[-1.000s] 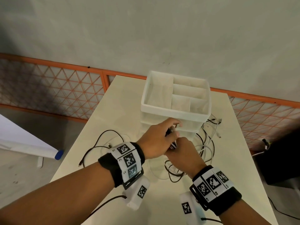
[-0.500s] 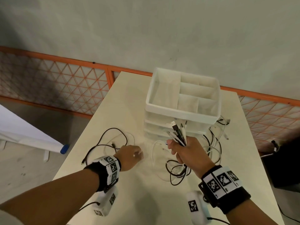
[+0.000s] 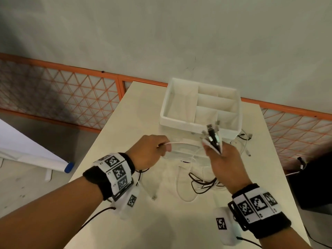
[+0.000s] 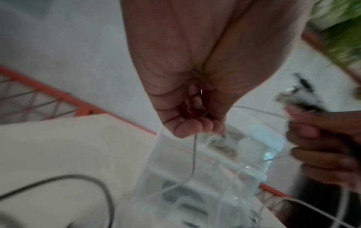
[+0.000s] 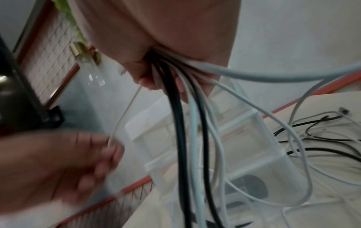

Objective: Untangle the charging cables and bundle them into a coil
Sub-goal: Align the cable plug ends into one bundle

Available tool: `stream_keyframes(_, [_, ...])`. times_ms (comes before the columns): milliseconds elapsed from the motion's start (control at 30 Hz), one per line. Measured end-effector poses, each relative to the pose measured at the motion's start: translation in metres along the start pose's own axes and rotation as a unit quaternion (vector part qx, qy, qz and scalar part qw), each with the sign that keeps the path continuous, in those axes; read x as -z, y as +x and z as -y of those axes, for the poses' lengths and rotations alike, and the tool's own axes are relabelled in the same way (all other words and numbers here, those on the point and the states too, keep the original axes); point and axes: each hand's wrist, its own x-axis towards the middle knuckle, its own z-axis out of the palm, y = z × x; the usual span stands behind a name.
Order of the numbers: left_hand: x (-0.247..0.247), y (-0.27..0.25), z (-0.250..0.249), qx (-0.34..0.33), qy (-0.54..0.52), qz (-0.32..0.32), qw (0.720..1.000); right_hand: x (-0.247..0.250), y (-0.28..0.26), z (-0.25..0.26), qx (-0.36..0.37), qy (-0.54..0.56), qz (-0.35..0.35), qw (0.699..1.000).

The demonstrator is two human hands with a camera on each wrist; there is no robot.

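Observation:
My right hand (image 3: 218, 155) is raised above the table and grips a bunch of black and white charging cables (image 5: 183, 123), their plug ends (image 3: 212, 135) sticking up out of the fist. The cables hang down from it in loops (image 3: 201, 184) onto the table. My left hand (image 3: 154, 150) is level with it on the left and pinches one thin white cable (image 3: 183, 143) that runs across to the right hand. In the left wrist view that white cable (image 4: 193, 155) also drops from the fingers (image 4: 195, 128).
A white stacked drawer organiser (image 3: 201, 112) with open compartments stands at the table's (image 3: 115, 141) far middle. More loose cables (image 3: 246, 141) lie right of it. An orange mesh fence (image 3: 71, 97) runs behind the table. A dark object (image 3: 312, 180) sits off the right edge.
My left hand rose from the table at the left and now pinches a white cable, drawing it out sideways. The right hand lifted the bunch higher.

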Motion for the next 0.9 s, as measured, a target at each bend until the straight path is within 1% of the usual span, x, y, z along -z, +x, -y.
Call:
stream_keyframes(100, [0.001,-0.006,0.029,0.066,0.017,-0.014,0.998,0.026,0.002,-0.011,-0.034,0.009,-0.068,0.997])
stream_keyframes(167, [0.001,-0.009,0.042,0.074,0.039,-0.021,0.996,0.043,0.001,-0.021,-0.051,-0.056,-0.084,0.994])
stream_keyframes(200, [0.003,-0.011,0.042,0.066,0.038,-0.025,0.997,0.049,0.0,-0.026,-0.059,-0.099,-0.085,0.99])
stream_keyframes(267, [0.007,-0.013,0.033,0.038,0.023,-0.019,0.999,0.057,-0.003,-0.031,-0.066,-0.156,-0.095,0.981])
stream_keyframes(300, [0.009,-0.013,0.025,0.017,0.024,-0.008,1.0,0.058,-0.004,-0.031,-0.06,-0.158,-0.104,0.98])
stream_keyframes(367, [0.008,-0.011,0.001,-0.039,0.06,0.027,0.997,0.055,-0.007,-0.024,-0.021,-0.138,-0.117,0.983])
stream_keyframes(400, [0.005,-0.01,-0.013,-0.069,0.084,0.045,0.993,0.049,-0.01,-0.016,0.006,-0.117,-0.11,0.987])
stream_keyframes(433, [0.0,-0.009,-0.029,-0.097,0.101,0.061,0.988,0.04,-0.013,-0.009,0.029,-0.093,-0.095,0.991])
stream_keyframes(467, [-0.006,-0.008,-0.045,-0.121,0.105,0.069,0.985,0.03,-0.017,0.0,0.044,-0.066,-0.066,0.995])
stream_keyframes(533, [-0.019,-0.005,-0.069,-0.147,0.079,0.061,0.984,0.007,-0.022,0.009,0.064,-0.044,0.0,0.997])
stream_keyframes(567, [-0.024,-0.004,-0.075,-0.143,0.052,0.05,0.987,-0.001,-0.023,0.009,0.068,-0.049,0.012,0.996])
stream_keyframes(600, [-0.027,-0.003,-0.077,-0.136,0.025,0.035,0.99,-0.006,-0.023,0.008,0.066,-0.05,0.004,0.997])
stream_keyframes(667, [-0.026,-0.004,-0.066,-0.115,0.003,0.015,0.993,-0.003,-0.025,0.005,0.041,-0.033,-0.05,0.997])
stream_keyframes(733, [-0.021,-0.01,-0.043,-0.085,0.008,0.016,0.996,0.011,-0.026,-0.003,0.019,0.005,-0.109,0.994])
stream_keyframes(800, [-0.015,-0.018,-0.017,-0.053,-0.008,0.017,0.998,0.027,-0.026,-0.01,0.002,0.02,-0.15,0.989])
stream_keyframes(833, [-0.012,-0.022,-0.007,-0.041,-0.015,0.019,0.999,0.033,-0.026,-0.014,-0.013,0.015,-0.159,0.987])
stream_keyframes(900, [-0.008,-0.027,0.006,-0.029,-0.02,0.034,0.999,0.04,-0.027,-0.022,-0.045,-0.001,-0.154,0.987])
